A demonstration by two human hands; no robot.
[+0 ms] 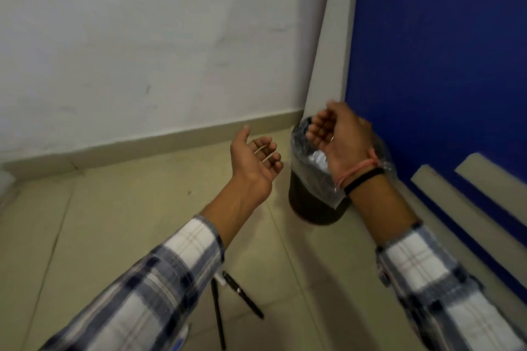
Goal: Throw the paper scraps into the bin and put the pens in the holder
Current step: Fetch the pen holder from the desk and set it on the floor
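Bin (315,208) dark, round, crinkly plastic liner, right hand (339,137) cupped above

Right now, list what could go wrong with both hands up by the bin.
1. The right hand hovers over the lined bin; brushing its loose plastic liner could tip it.
2. Thin black legs, perhaps a tripod, stand near the left sleeve; stepping back could knock them over.
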